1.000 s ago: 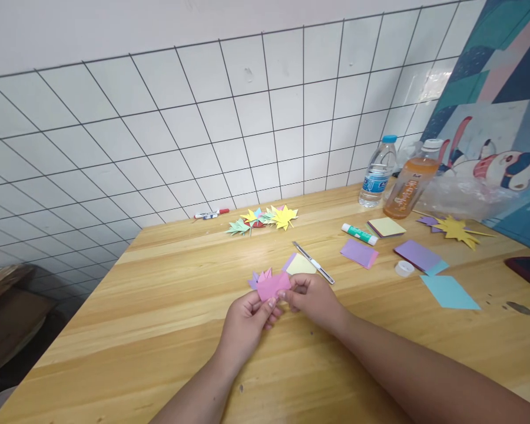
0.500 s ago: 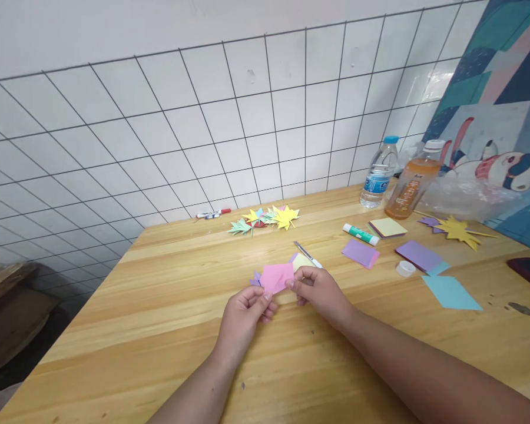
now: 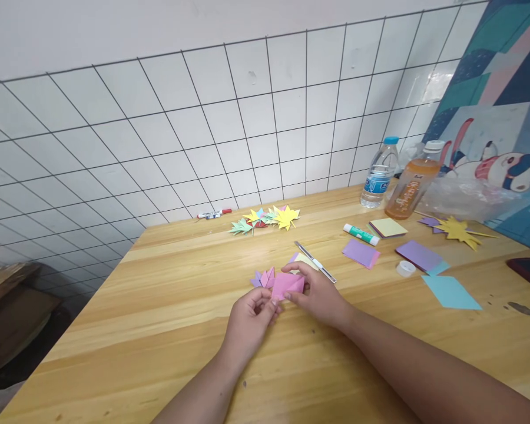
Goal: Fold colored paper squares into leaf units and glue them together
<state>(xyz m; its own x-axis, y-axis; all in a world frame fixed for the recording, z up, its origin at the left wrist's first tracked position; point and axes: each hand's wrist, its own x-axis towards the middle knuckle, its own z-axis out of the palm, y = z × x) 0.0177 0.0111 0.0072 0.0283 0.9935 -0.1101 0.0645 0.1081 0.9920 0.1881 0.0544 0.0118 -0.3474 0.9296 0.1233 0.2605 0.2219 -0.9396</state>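
Pink paper shifted (rightward), between left hand and right hand.

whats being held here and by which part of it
A pink sheet of paper: the left hand pinches its lower left corner, the right hand its right side.

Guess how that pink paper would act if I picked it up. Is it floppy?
Probably light: the pink paper is small and looks thin, held between the left hand and right hand. It likely bends easily, since a crease shows on it, though that fold might stiffen it a bit.
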